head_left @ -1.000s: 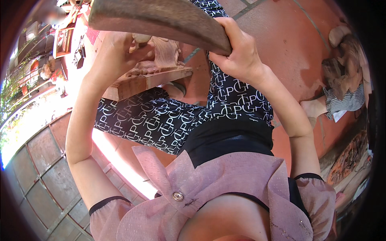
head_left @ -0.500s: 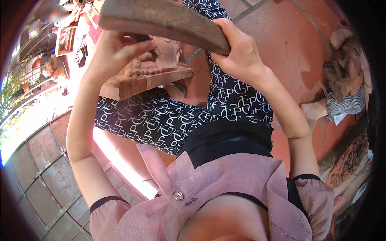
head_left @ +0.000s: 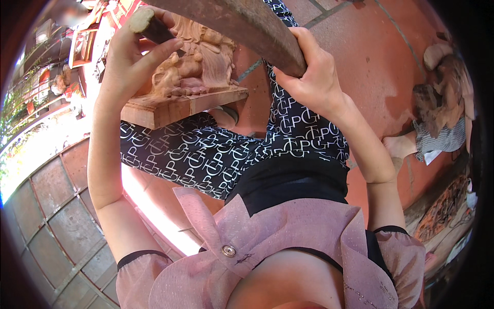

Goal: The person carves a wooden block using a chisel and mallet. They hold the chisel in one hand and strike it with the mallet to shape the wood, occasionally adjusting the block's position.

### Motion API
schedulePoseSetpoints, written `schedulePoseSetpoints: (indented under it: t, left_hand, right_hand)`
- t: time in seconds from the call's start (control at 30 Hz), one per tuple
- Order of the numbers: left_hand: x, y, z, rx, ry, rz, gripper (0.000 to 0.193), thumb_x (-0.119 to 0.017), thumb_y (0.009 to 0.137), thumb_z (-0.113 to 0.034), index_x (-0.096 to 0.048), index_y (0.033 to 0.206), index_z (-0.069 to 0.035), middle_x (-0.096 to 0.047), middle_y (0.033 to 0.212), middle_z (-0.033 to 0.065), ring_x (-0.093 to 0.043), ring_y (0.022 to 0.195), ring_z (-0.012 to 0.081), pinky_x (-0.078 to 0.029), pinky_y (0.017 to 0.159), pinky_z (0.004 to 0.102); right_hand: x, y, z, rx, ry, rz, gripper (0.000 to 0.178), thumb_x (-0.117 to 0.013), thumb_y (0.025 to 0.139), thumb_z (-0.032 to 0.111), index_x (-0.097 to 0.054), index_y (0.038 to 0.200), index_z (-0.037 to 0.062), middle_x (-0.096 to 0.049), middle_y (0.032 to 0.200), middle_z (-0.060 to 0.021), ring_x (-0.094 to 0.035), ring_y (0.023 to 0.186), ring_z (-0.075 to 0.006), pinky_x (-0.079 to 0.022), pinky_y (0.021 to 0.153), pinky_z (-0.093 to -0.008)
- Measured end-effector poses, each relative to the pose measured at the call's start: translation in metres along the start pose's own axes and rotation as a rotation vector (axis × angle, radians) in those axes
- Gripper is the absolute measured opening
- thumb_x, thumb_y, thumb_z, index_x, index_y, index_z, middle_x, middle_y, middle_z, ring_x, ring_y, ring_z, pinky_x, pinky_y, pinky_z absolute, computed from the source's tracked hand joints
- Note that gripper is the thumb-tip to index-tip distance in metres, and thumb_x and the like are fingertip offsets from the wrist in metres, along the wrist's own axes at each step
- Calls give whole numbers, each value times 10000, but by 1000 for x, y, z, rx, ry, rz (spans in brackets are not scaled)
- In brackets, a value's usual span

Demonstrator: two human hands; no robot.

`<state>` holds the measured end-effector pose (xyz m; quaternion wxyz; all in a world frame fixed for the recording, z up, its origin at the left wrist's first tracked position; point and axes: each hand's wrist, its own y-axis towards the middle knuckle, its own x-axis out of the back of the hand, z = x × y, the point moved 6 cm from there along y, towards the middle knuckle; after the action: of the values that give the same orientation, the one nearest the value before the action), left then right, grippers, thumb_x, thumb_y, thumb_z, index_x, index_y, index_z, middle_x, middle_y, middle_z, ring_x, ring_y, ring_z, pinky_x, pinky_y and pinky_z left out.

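Left hand (head_left: pixel 126 64), right hand (head_left: pixel 318 74): both full, I see

The left's fingers grasp a dark, pale-ended cylindrical handle (head_left: pixel 156 30) beside a tan carved wooden figure (head_left: pixel 213 64) just beyond the black-and-white trousers (head_left: pixel 190 154); the right's clench a thick brown wooden bar (head_left: pixel 247 26)

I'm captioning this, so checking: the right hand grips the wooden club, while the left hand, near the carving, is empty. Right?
Not quite: the left hand, near the carving, holds a dark handle with a pale end, as the head view shows. The right hand does grip the wooden club.
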<state>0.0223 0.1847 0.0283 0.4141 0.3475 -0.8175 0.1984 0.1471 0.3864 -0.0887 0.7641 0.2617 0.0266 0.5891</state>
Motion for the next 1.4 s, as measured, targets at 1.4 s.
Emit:
schedulePoseSetpoints:
  t: [1.4]
  left_hand:
    - [51,-20,-20,-208,-192,-266,255,-576,769,198,-522,932,10,-608,993,105,-619,1071,293,-496,945,379]
  right_hand:
    - [-53,-50,-91,-1000,940,211,382,-673,737,43,-431,1032,32,-531,652,-37,-532,477,-113,-469,419,-258]
